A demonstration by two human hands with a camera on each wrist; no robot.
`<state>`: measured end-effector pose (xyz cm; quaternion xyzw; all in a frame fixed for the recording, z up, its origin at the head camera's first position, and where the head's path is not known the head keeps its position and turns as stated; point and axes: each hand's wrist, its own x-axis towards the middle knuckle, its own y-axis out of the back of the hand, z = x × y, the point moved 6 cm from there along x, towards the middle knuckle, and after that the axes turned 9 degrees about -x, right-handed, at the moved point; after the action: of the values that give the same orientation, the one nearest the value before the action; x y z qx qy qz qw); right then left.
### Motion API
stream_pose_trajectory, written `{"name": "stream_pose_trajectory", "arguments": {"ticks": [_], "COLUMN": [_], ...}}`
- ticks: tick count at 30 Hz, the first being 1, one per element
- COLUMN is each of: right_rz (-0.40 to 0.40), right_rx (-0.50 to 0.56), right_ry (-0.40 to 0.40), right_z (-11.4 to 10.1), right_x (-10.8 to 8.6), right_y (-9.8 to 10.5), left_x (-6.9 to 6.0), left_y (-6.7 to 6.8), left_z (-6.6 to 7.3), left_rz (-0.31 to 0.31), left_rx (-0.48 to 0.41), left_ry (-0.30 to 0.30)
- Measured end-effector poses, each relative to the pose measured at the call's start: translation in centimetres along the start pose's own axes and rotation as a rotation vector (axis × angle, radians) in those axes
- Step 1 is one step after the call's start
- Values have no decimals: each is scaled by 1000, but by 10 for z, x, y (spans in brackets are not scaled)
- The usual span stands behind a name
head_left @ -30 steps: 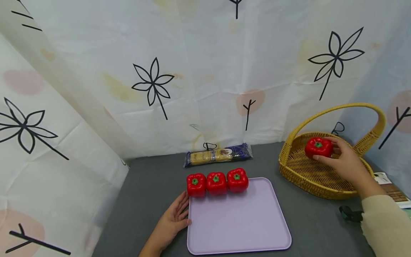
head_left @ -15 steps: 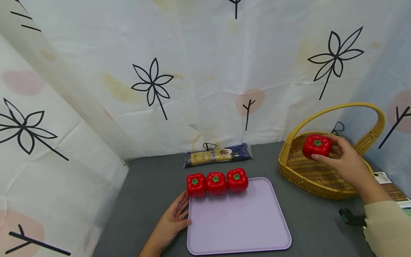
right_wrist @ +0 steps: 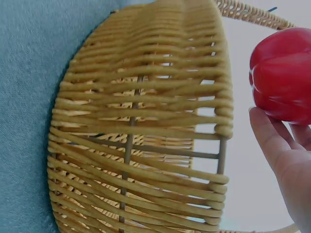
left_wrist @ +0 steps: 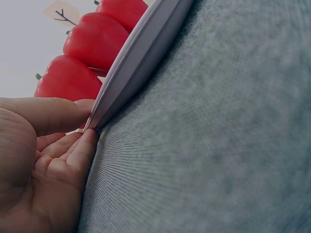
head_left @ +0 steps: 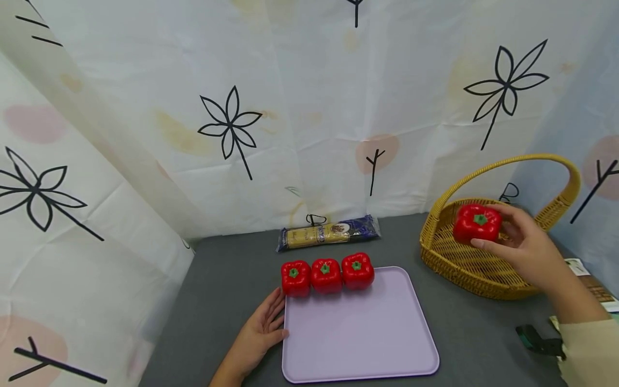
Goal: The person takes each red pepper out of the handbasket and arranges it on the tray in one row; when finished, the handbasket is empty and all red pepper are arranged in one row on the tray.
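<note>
My right hand grips a red bell pepper with a green stem, raised over the yellow wicker basket. The right wrist view shows that bell pepper above the rim, fingertips against its underside. Three more red bell peppers stand in a row along the far edge of the lilac tray. Beside the tray's left edge lies my left hand, fingers mostly straight. In the left wrist view its thumb and fingertips touch the tray rim.
A packet of spaghetti lies behind the tray near the curtain. The basket's tall handle arches over its opening. A dark green and black object lies near the right sleeve, and a brown-and-white printed item is partly hidden behind the right arm.
My right hand has lifted the bell pepper slightly from inside the basket, and the forearm has shifted a little nearer. The left hand, tray and other bell peppers stay put.
</note>
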<state>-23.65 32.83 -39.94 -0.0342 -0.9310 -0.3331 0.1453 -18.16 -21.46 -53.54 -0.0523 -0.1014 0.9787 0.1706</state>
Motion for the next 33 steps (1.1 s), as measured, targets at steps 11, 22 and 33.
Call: {"name": "stream_pose_trajectory", "arguments": {"ticks": [11,22,33], "right_rz": [-44,-175,-285], "right_rx": [136,205,194], "right_ry": [169,247,212], "right_z": [-31,-54,-46], "right_x": [-12,-22,-21], "right_y": [-15,-56,-111], "left_x": [0,0,0], "left_y": [2,2,1], "left_z": [0,-1,-1], "left_rz": [14,12,13], "left_rx": [8,4,-15], "left_ry": [1,-2,16]}}
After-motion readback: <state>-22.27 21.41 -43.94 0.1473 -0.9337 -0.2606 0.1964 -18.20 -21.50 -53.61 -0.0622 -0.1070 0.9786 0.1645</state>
